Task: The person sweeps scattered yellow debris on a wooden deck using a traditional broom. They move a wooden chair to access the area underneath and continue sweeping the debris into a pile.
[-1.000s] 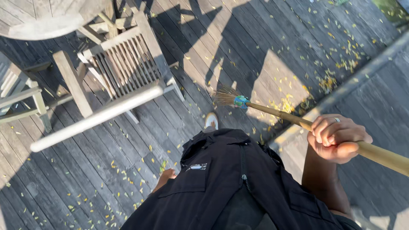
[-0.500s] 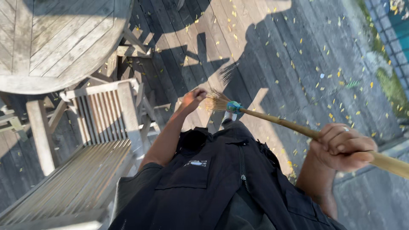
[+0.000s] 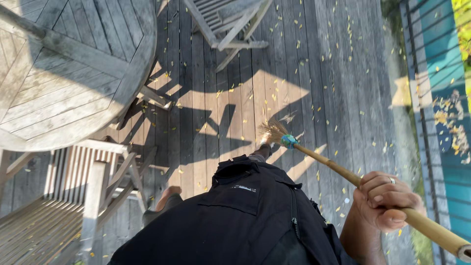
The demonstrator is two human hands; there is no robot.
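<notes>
A: Item — bamboo broom [image 3: 343, 169]. Where is it lying?

B: Running from the right hand [image 3: 385, 201], which is gripping the pole, its long axis slanting away to bristles touching the deck [image 3: 319, 73] beside the round wooden table [image 3: 64, 73].

A: Left hand [image 3: 167, 195]?

B: Hanging near a slatted chair [image 3: 59, 216] — grip cannot be told.

One straw-headed broom with a bamboo handle and teal binding [image 3: 343, 169]. One round, weathered grey wooden table [image 3: 64, 73]. Two slatted grey wooden chairs, one near [image 3: 73, 206] and one far [image 3: 228, 24]. One black metal railing [image 3: 424, 127]. Yellow fallen leaves [image 3: 314, 59] are too many to count.
</notes>
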